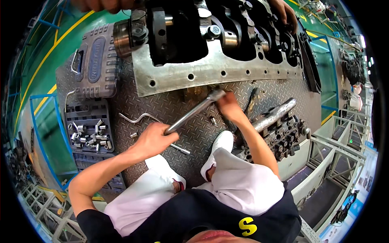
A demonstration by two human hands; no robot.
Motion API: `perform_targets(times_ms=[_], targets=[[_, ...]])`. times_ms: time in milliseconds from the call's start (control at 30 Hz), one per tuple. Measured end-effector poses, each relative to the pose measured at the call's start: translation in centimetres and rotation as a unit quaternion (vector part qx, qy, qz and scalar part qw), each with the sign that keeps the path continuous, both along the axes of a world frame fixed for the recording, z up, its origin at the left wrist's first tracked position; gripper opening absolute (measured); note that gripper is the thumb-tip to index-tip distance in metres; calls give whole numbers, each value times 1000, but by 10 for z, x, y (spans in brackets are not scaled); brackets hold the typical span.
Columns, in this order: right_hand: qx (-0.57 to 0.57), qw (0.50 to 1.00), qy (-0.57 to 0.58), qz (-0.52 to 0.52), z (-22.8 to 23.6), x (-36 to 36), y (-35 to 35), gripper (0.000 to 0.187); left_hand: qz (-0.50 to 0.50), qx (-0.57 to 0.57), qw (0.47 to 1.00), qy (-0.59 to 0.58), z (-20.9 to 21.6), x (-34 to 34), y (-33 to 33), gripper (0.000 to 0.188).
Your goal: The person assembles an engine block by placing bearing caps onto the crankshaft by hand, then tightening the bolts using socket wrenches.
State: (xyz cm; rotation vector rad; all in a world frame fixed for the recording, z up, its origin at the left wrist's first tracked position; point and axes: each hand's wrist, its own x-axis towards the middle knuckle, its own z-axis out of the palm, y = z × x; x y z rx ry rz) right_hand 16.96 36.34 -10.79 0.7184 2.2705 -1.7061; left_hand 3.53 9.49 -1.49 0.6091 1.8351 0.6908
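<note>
Left hand: fingers wrapped fully round the near end of a long steel ratchet handle, closed tight, nothing else in it. Right hand: closed over the far end of the same handle, at the tool head, just below the edge of the engine block; whether the fingers pinch a socket or only steady the head cannot be told, the hand covers it.

Handle long axis: runs from near-left (left hand) up to far-right (right hand), tilted roughly diagonal across the diamond-plate table. Head end lies close against the block's lower flange with its row of bolt holes. So the right hand is the nearer one to the block; the left hand sits at the lever end, well back toward the person's knees.

Around: a bent speed brace lies just left of the left hand, a thin extension bar just near it. Open socket tray farther left, closed grey tool case beyond it. Cylinder head with a steel shaft on top lies right of the right forearm. Another person's hand rests on the block's far right.
</note>
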Motion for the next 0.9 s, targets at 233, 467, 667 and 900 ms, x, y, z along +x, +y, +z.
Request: perform_targets(times_ms=[233, 467, 667, 900], targets=[[401, 913, -2, 78, -106, -3, 17, 68, 64, 116, 991, -10, 65, -22, -50, 42], [308, 933, -154, 102, -126, 9, 24, 81, 106, 553, 826, 42, 169, -68, -15, 44], [66, 993, -25, -93, -35, 24, 11, 65, 54, 603, 793, 75, 232, -93, 5, 41], [196, 962, 189, 6, 90, 33, -6, 56, -27, 586, 806, 82, 256, -106, 51, 38]])
